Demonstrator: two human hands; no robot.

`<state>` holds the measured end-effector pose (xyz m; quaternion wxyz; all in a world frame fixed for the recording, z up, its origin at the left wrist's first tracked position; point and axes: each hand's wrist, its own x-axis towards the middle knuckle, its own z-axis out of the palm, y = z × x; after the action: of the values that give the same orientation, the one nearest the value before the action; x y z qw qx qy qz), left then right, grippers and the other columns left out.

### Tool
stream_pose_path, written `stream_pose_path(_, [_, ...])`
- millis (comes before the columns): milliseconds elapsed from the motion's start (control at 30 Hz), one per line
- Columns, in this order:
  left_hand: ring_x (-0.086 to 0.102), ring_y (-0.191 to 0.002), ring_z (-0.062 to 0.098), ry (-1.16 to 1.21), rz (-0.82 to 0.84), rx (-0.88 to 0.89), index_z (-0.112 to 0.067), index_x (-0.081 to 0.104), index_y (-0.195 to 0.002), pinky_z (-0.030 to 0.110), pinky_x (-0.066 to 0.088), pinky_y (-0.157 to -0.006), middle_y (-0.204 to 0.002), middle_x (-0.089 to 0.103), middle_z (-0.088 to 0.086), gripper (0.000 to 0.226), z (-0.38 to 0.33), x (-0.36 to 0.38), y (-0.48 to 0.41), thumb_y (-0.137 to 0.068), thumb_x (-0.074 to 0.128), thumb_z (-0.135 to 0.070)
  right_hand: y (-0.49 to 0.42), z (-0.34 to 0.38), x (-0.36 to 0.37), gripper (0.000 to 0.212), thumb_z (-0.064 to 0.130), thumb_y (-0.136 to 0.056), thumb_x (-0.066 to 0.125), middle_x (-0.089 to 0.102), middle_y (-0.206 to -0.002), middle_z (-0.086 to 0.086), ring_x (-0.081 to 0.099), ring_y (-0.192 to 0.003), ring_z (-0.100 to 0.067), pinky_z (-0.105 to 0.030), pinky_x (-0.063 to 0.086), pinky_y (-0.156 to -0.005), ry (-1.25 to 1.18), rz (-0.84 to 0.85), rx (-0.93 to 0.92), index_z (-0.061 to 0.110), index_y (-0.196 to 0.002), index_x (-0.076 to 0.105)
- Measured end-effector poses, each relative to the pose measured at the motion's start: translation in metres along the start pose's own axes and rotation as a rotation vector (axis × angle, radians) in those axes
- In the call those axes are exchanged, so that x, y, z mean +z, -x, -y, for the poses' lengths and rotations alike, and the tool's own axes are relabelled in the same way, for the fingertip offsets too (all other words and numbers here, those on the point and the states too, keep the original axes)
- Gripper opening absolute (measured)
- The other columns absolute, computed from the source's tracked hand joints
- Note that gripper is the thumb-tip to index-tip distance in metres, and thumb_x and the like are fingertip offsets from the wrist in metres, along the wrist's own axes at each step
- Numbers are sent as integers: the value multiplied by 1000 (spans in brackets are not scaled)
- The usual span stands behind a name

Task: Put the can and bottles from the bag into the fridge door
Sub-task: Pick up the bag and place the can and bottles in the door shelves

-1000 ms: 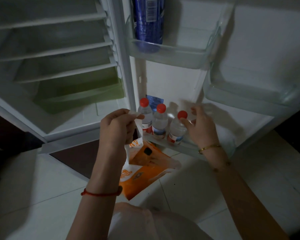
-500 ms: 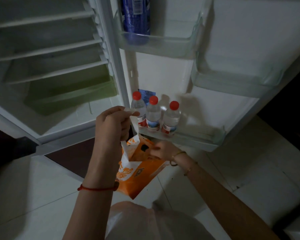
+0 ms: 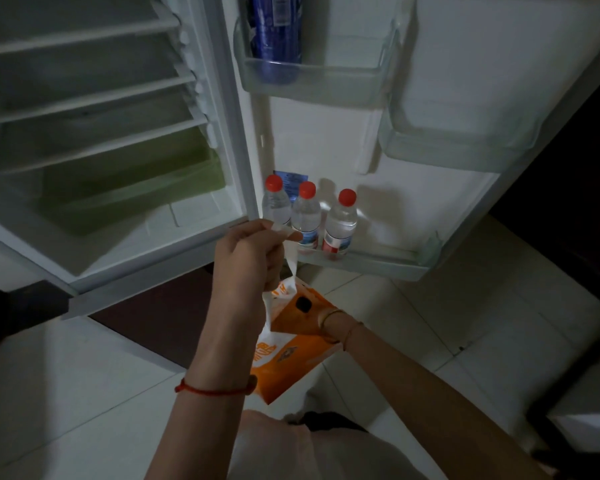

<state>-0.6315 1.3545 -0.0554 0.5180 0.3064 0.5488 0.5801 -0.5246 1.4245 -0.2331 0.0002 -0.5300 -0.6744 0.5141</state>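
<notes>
Three clear water bottles with red caps (image 3: 306, 213) stand side by side in the bottom shelf of the fridge door (image 3: 378, 263). A blue can (image 3: 276, 29) stands in the top door shelf (image 3: 312, 81). My left hand (image 3: 248, 259) is shut on the white handle of an orange and white bag (image 3: 288, 355), which hangs below the bottles. My right hand reaches down into the bag; only its wrist with bracelets (image 3: 333, 327) shows, and the fingers are hidden. A dark object (image 3: 302, 303) shows in the bag's mouth.
The fridge body (image 3: 94, 140) stands open at the left, with white shelves and a green drawer (image 3: 132, 188). A middle door shelf (image 3: 447, 147) juts out at the right. Pale floor tiles (image 3: 482, 323) lie below; my knee (image 3: 309, 445) is at the bottom.
My right hand left the third bottle standing in the bottom door shelf, dropped down and went into the bag. My left hand kept hold of the bag handle.
</notes>
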Motion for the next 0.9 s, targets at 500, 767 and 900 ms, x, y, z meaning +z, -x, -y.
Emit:
stream_pose_path(500, [21,-40,7,25,24,4,-7,64,-75,22,15,-40,-49,28,-4,23,-5,-20,8,-91,48,-2,-1,-20,33,58,45,-90,59,56,-135,-10,52,-124,-24,-34,40,-106,105,-256,95,17,-138,44])
stream_pose_path(767, [23,-39,4,14,8,3,-8,67,-76,18,21,-38,-45,30,-9,26,-2,-17,-1,-92,47,-4,34,-2,8,57,56,-77,56,68,-95,-5,64,-90,-25,-33,53,-82,262,-429,-56,21,-122,56])
stream_pose_path(900, [22,-39,5,24,-16,26,5,68,-95,18,20,-38,-46,29,-8,22,-1,-5,-4,-92,47,-4,69,8,-26,32,53,-73,66,59,-74,5,56,-70,-10,-16,37,-60,149,-513,-114,25,-83,52])
